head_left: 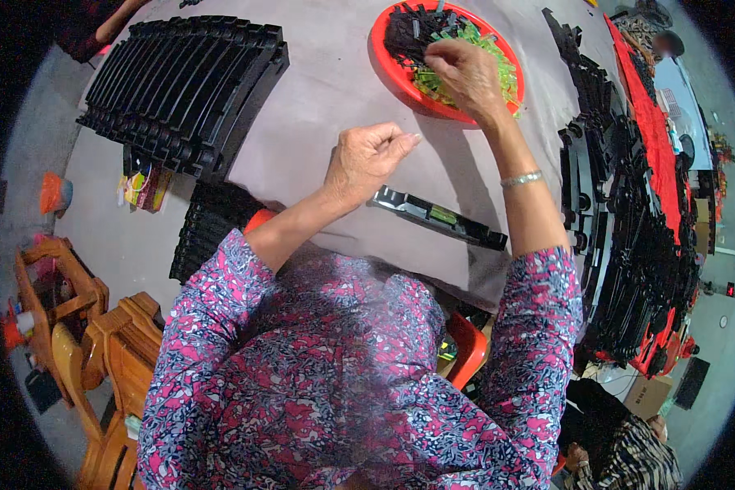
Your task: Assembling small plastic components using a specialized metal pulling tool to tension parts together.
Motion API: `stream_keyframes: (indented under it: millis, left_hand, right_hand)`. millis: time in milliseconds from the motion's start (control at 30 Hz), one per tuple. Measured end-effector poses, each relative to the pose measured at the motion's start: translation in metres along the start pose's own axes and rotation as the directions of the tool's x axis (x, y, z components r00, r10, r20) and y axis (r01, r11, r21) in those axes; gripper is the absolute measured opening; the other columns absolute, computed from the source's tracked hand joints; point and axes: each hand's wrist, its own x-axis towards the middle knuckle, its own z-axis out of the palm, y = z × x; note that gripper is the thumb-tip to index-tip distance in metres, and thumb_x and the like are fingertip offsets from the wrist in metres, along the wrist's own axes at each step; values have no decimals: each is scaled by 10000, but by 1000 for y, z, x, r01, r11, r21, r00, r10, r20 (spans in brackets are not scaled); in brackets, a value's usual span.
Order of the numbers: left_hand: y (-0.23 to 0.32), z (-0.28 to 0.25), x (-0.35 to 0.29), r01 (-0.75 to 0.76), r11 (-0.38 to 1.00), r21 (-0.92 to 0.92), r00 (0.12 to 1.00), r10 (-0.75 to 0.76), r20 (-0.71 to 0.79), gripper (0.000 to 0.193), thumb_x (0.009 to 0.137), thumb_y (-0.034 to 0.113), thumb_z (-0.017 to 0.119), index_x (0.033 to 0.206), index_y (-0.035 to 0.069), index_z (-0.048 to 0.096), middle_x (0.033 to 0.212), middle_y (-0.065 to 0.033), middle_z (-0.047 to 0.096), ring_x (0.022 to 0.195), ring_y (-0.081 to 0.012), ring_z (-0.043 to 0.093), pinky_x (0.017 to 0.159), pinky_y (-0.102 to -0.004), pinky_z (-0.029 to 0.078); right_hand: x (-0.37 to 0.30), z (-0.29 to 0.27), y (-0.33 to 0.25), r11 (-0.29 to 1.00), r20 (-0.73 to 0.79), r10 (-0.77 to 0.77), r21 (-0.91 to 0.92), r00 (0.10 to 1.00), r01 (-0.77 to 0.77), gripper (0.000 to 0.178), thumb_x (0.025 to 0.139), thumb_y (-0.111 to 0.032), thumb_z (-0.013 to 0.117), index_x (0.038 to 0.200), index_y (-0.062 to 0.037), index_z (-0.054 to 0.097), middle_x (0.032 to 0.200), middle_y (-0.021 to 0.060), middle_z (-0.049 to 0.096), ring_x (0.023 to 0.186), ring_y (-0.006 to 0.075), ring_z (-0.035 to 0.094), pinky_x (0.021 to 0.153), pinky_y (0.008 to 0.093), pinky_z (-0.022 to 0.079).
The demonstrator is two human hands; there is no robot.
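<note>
My left hand (pixel 369 163) is closed in a pinch above the table, and whatever its fingertips may hold is too small to make out. Below it, a long black plastic strip (pixel 475 230) lies on the table at a slant, with a yellow-green piece (pixel 443 215) set in its middle. My right hand (pixel 468 79) hangs over a round red basin (pixel 521 72), its fingers curled in; anything between them is hidden. Inside the basin, small black parts (pixel 402 34) fill the left side and yellow-green clear pieces (pixel 490 47) the right.
A stack of black plastic strips (pixel 184 90) stands at the left of the grey-covered table (pixel 318 90). More black parts (pixel 621 269) pile up along the right. Wooden chairs (pixel 122 343) stand at lower left. Another person (pixel 629 445) sits at lower right; a person's arm (pixel 116 24) shows at upper left.
</note>
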Motion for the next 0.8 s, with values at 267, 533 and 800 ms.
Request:
stream_keyframes:
  millis: [267, 533, 800]
  left_hand:
    - [-2, 1, 1, -2, 999, 46, 1000, 1, 20, 302, 866, 307, 697, 765, 25, 655, 520, -74, 475, 490, -116, 424, 484, -341, 386]
    - [4, 1, -1, -12, 997, 72, 998, 8, 55, 276, 857, 279, 709, 773, 21, 658, 516, -72, 488, 481, -111, 427, 478, -327, 385]
    - [-4, -3, -1, -50, 994, -95, 998, 47, -35, 148, 875, 126, 690, 974, 23, 651, 718, 54, 543, 642, -20, 472, 541, -199, 391]
  right_hand:
    - [37, 29, -6, 831, 159, 121, -556, 980, -12, 191, 770, -170, 665, 908, -52, 724, 989, 155, 699, 933, 337, 678, 801, 452, 543]
    - [41, 29, 13, 883, 57, 201, -443, 978, -155, 202, 765, -146, 644, 936, -103, 743, 933, 192, 697, 903, 379, 675, 809, 442, 542]
    - [-23, -41, -15, 915, 62, 279, 285, 958, -285, 265, 871, -215, 671, 1009, 9, 704, 855, 39, 682, 802, 104, 604, 718, 255, 476]
